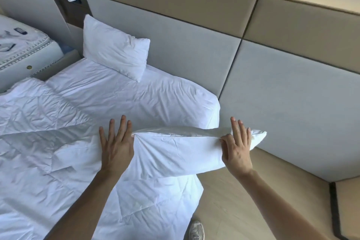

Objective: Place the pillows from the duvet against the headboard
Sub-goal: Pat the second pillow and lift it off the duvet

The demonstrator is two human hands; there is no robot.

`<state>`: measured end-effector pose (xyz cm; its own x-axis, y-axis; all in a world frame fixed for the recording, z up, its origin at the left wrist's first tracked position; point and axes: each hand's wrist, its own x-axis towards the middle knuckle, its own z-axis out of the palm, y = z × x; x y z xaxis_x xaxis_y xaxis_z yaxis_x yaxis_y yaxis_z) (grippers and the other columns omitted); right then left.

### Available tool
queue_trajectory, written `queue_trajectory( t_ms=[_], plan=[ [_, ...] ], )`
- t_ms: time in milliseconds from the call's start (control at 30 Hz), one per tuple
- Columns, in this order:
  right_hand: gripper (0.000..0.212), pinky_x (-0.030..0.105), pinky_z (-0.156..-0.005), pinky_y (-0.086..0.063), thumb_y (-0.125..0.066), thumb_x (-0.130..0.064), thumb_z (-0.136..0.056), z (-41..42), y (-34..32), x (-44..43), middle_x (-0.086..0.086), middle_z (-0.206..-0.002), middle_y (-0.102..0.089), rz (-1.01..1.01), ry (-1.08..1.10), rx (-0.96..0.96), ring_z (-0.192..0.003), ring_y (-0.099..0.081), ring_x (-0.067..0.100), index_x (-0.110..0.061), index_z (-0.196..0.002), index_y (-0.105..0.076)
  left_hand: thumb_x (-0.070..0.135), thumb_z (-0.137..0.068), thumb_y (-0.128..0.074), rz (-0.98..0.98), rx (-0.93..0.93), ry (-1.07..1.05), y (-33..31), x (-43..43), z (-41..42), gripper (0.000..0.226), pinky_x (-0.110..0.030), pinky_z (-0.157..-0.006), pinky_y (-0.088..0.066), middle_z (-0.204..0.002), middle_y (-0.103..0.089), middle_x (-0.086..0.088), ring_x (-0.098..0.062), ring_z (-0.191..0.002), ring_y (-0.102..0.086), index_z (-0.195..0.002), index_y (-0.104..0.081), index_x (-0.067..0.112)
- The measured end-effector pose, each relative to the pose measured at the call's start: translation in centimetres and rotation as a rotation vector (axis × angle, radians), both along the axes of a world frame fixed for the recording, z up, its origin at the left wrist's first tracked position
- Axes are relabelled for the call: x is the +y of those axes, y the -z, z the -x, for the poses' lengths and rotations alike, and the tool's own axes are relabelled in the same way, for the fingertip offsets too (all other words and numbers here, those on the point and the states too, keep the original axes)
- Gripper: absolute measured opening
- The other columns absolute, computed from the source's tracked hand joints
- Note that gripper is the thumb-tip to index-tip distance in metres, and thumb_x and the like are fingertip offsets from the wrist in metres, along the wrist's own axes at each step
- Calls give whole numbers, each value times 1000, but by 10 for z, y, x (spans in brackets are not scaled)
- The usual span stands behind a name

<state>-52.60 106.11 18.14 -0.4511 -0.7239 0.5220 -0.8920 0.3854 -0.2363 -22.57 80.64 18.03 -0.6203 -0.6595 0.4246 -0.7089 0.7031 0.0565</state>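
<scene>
Fingers [120, 128] of both hands spread flat, pressing 2nd pillow [175, 152] by its ends, well short of headboard [185, 45]; w/o real grip it could slide off toward floor

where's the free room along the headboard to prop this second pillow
The bare sheet between the leaning pillow and the bed's right corner is free, right against the headboard. The far-left end is taken by that pillow. The held pillow sits between left hand and right hand.
</scene>
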Motion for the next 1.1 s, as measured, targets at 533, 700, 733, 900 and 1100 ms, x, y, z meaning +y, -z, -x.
queue_trajectory(
  t_ms=[533,700,733,900,1100],
  plan=[
    [21,55,-112,-40,-42,-8,-98,154,8,-135,17,-129,-65,-52,-145,-83,-119,-64,30,-6,-100,-62,22,-105,-39,43,56,-81,3,-126,151,42,-67,-114,-23,-150,-50,-19,-45,-130,-54,-134,-58,-3],
    [23,59,-118,-28,-39,-10,-99,186,16,-188,19,-146,-51,-71,-129,-100,-137,-47,33,-6,-102,-61,23,-106,-37,34,31,-77,16,-189,190,43,-68,-112,-25,-150,-51,-19,-45,-129,-54,-134,-57,-3],
    [21,60,-117,-29,-40,-10,-98,195,17,-201,19,-145,-51,-64,-130,-100,-136,-47,34,-6,-102,-61,23,-106,-37,27,26,-78,19,-202,199,43,-68,-112,-26,-149,-51,-19,-45,-128,-55,-134,-57,-3],
    [19,58,-116,-31,-46,-7,-95,230,29,-253,18,-142,-53,-17,-46,-115,-133,-50,38,-3,-97,-64,22,-106,-36,42,-16,-27,26,-273,255,43,-68,-111,-29,-147,-53,-19,-44,-126,-57,-133,-59,-3],
    [17,58,-115,-33,-45,-6,-95,267,42,-312,20,-136,-54,35,-3,-162,-132,-50,43,-2,-94,-62,23,-106,-35,3,-102,-27,41,-354,330,42,-68,-110,-31,-145,-55,-18,-43,-125,-57,-131,-58,-2]
  ],
)
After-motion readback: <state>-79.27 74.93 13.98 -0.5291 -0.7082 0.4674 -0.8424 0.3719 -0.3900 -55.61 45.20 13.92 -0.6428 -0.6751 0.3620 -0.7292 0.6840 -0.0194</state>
